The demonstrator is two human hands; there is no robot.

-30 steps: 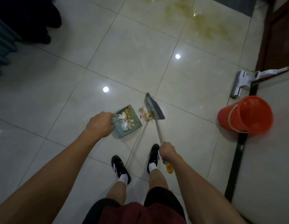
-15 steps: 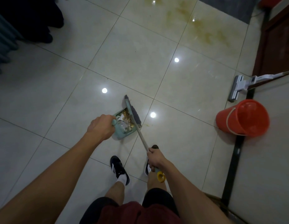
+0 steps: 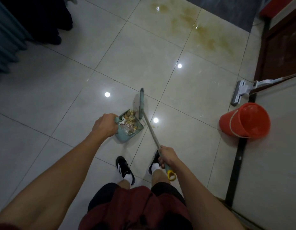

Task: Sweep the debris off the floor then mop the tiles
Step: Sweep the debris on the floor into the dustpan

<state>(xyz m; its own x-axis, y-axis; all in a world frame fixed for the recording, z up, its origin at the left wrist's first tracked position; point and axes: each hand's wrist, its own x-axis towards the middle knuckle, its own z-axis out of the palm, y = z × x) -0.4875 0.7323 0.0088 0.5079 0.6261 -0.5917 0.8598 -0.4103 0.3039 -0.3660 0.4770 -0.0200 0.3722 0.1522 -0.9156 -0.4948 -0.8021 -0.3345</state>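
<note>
A teal dustpan holding a pile of debris sits on the pale floor tiles in front of my feet. My left hand grips its handle. My right hand grips the lower shaft of a broom, just above its yellow end loop. The broom's teal head stands at the dustpan's right edge. A few small crumbs lie on the tile to the right of the pan.
An orange bucket stands at the right beside a dark floor strip. A white flat mop lies behind it near a brown door. Yellow-brown stains mark the far tiles. Dark objects and a teal curtain fill the far left.
The broom head swept left from beside the pan, pushing the loose debris into the dustpan, and now stands at its right edge. My left hand kept hold of the pan.
</note>
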